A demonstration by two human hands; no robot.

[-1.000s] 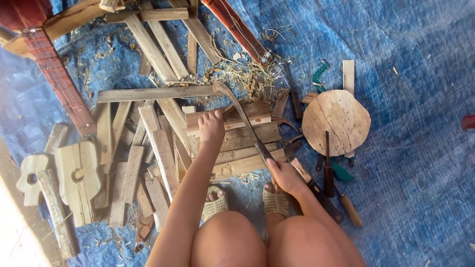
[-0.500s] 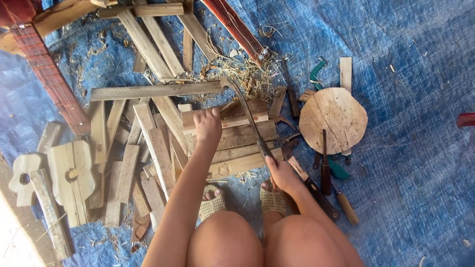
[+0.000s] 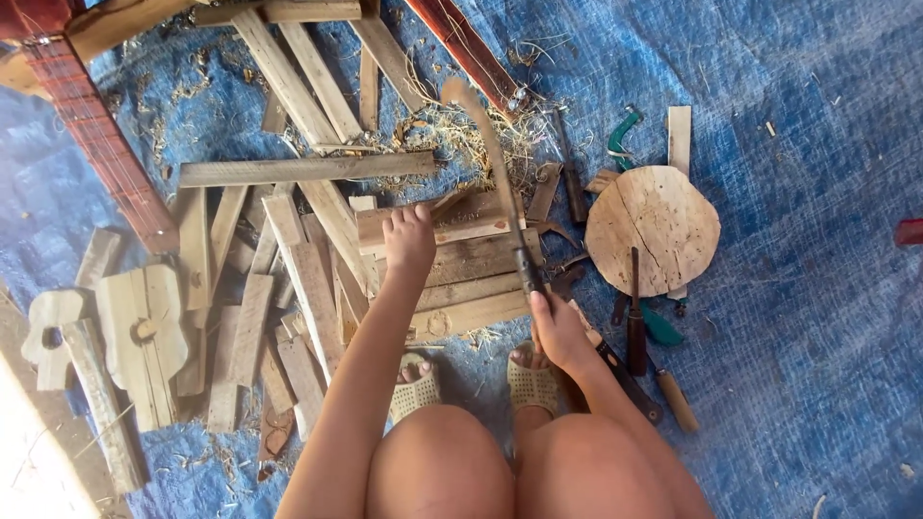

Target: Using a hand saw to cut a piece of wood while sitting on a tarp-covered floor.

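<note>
The right hand (image 3: 558,327) is clenched around the handle of a long curved blade (image 3: 500,178), arm bent at the elbow and reaching forward from beside the right knee, so the blade slants up and away over the stacked wooden boards (image 3: 461,279) toward the shavings. The left hand (image 3: 409,240) reaches straight out on an extended arm, palm down, fingers curled over the far edge of a short plank (image 3: 452,223) lying on top of those boards, pressing on it. A round wooden disc (image 3: 654,229) lies on the blue tarp (image 3: 798,288) to the right, with handled tools beside it.
</note>
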